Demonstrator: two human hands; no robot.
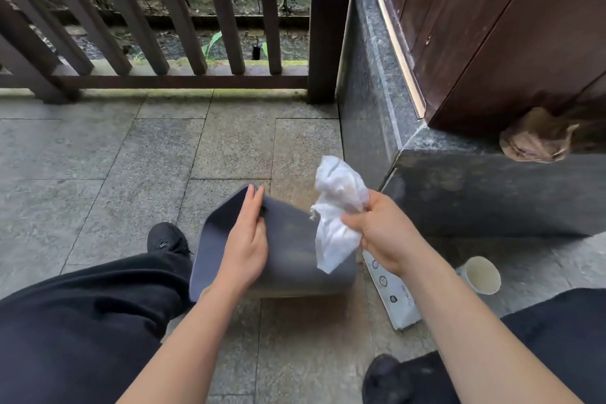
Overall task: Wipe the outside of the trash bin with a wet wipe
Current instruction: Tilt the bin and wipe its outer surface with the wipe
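Between the knees on the stone floor, the grey trash bin point(295, 249) lies tipped on its side, left hand point(246, 239) pressed flat on it, fingers together. Right hand point(377, 233) pinches the crumpled wet wipe point(337, 207) just above; best to flatten it against the side and stroke lengthwise. Wipe pack point(396, 298) and paper cup point(482, 275) sit beyond.

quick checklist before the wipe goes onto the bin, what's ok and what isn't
1. Bin steadied: ok, it lies on its side under the left hand.
2. Wipe in hand: ok, the right hand pinches it.
3. Wipe touching bin: not ok, it hangs just above the wall.
4. Wipe spread flat: not ok, it is crumpled.
5. Wipe wet enough: cannot tell.
6. Room beside the bin: ok, the wipe pack and cup sit clear on the right.
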